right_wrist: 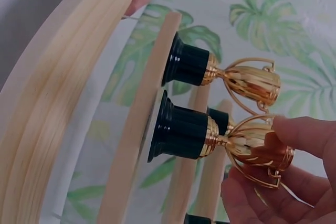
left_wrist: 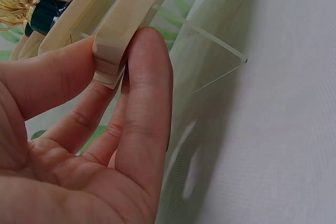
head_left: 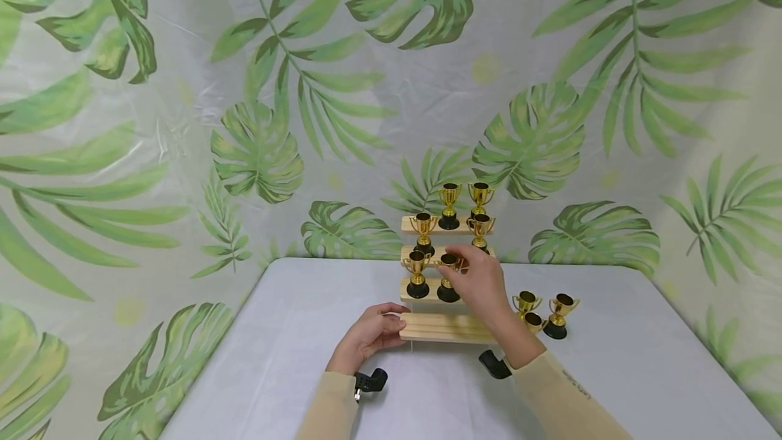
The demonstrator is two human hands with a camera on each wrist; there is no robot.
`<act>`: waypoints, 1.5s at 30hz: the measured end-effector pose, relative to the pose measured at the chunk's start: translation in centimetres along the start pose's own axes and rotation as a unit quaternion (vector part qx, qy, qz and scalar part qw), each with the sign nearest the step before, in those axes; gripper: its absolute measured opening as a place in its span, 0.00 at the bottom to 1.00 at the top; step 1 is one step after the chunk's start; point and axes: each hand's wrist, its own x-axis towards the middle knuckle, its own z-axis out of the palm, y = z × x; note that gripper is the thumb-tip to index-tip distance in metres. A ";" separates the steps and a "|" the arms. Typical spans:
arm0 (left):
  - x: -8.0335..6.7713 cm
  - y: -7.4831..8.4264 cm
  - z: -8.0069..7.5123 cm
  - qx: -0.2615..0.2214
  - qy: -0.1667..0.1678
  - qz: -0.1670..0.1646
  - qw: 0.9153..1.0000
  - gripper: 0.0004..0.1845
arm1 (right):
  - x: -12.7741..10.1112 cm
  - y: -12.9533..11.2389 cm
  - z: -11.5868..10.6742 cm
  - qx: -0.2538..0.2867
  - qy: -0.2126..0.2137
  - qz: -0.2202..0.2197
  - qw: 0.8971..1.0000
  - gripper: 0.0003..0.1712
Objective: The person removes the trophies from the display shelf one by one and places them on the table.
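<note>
A tiered stand has pale wooden shelves with clear supports. My left hand (head_left: 370, 335) pinches the left end of its lowest shelf (left_wrist: 116, 40) between thumb and fingers. My right hand (head_left: 481, 284) holds a small gold trophy cup (right_wrist: 247, 142) by its cup, thumb on one side and fingers on the other. That trophy's black base is at the second-lowest shelf (head_left: 400, 288); I cannot tell whether it touches the wood. Beside it on the left stands another trophy (head_left: 417, 277). On the upper shelves are several more, including one trophy (head_left: 449, 206) on top.
To the right of the stand, on the white-covered table (head_left: 305, 304), are three more trophies, one of them an upright trophy (head_left: 558, 318); my right forearm is close to them. Behind the table hangs a leaf-patterned curtain (head_left: 354, 121).
</note>
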 end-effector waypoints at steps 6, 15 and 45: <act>0.0 0.0 0.1 -0.003 0.000 0.001 1.000 0.21 | -0.2 -0.5 -0.7 0.005 -0.003 0.014 1.000 0.21; 0.0 -0.1 -0.1 -0.004 0.000 0.003 1.000 0.21 | -0.5 -1.1 -1.8 0.001 0.003 0.007 1.000 0.21; 0.0 0.0 0.0 -0.006 -0.004 -0.002 1.000 0.20 | -2.3 -0.5 -6.6 -0.050 0.030 -0.059 0.997 0.22</act>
